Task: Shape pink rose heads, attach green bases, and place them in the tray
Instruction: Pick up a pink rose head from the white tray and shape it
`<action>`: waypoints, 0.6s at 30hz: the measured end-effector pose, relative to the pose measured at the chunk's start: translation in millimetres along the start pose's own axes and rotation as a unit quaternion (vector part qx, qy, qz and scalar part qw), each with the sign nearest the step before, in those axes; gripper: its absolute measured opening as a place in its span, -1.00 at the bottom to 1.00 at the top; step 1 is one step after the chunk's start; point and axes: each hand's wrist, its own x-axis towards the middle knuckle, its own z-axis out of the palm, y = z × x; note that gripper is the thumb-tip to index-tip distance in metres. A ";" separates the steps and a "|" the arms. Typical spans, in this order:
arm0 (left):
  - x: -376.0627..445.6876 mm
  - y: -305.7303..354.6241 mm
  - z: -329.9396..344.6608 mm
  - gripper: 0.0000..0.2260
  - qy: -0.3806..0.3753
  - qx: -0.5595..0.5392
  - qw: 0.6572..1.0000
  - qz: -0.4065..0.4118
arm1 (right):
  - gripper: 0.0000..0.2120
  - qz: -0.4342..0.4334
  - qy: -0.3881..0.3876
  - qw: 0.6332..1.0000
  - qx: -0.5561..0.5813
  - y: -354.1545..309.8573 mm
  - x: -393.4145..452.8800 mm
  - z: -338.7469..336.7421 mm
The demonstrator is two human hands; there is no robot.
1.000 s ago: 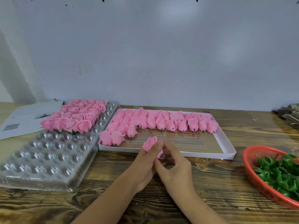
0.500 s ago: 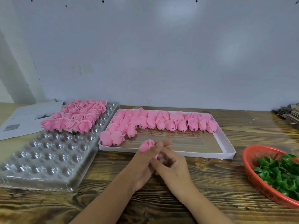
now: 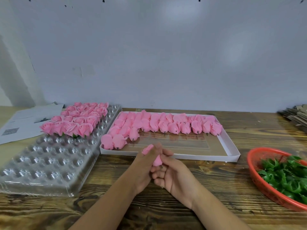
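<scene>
A pink rose head (image 3: 157, 160) sits pinched between my two hands above the wooden table, just in front of the white box. My left hand (image 3: 144, 170) wraps it from the left, with a pink petal showing past the fingertips. From the right, my right hand (image 3: 171, 175) closes its fingers on the bud's lower part. The white box (image 3: 232, 155) holds rows of unshaped pink buds (image 3: 163, 125). At the left, the clear plastic tray (image 3: 48, 161) carries finished roses (image 3: 79, 120) in its far rows. Green bases (image 3: 285, 176) fill the red basket (image 3: 255, 178) at the right.
Printed paper sheets (image 3: 21, 123) lie at the far left beside the tray. A stack of cardboard pieces (image 3: 295, 115) rests at the far right edge. A grey wall closes off the back of the table.
Both hands have drawn the rose head lower and closer to me. The bud, which stood up above the left fingers, is now mostly covered between the two hands.
</scene>
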 end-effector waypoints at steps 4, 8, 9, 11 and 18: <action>-0.7 2.2 3.8 -0.52 0.032 -0.008 0.999 -0.001 | -0.77 -0.083 0.070 0.985 -0.137 8.1 1.4 5.4; -1.9 2.9 6.7 -0.46 0.026 -0.025 0.999 0.020 | -0.77 -0.123 0.103 0.981 -0.106 15.0 2.6 7.9; -1.4 2.7 6.9 -0.41 0.025 -0.023 0.999 0.032 | -0.72 -0.121 0.100 0.986 -0.064 14.2 2.5 8.5; 0.2 1.5 5.8 -0.38 0.019 -0.012 0.999 0.049 | -0.62 -0.109 0.095 0.990 0.004 10.8 2.9 7.3; 4.0 -0.3 -1.3 -0.75 0.017 0.104 0.988 0.115 | -0.81 -0.069 0.117 0.991 0.013 -0.3 6.3 -11.1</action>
